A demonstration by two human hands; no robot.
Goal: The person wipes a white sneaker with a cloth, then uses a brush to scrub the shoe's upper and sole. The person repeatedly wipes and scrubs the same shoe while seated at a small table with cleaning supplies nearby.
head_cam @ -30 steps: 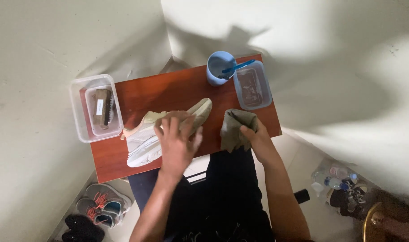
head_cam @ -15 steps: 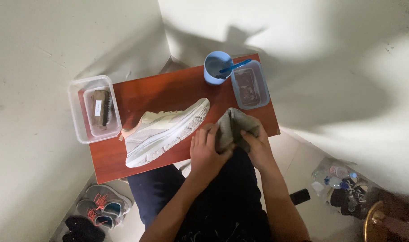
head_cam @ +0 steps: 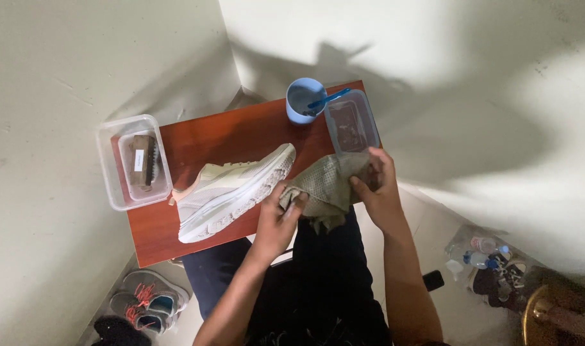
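Note:
A pale cream sneaker (head_cam: pixel 231 192) lies on its side on the small reddish-brown table (head_cam: pixel 209 138). Just right of it, an olive-grey cloth (head_cam: pixel 327 182) is stretched between both my hands. My left hand (head_cam: pixel 278 214) pinches the cloth's left edge, close to the sneaker's sole. At the cloth's upper right corner my right hand (head_cam: pixel 379 182) grips it, near the table's right edge.
A clear plastic tub (head_cam: pixel 133 161) with a brush inside sits at the table's left end. A blue cup (head_cam: pixel 305 100) with a blue stick and a clear tub (head_cam: pixel 351 123) of dark liquid stand at the far right. Shoes (head_cam: pixel 145 301) lie on the floor, bottles (head_cam: pixel 481 251) to the right.
My left hand let go of the sneaker and moved right to the cloth. Both hands now spread the cloth, which was bunched in my right hand before.

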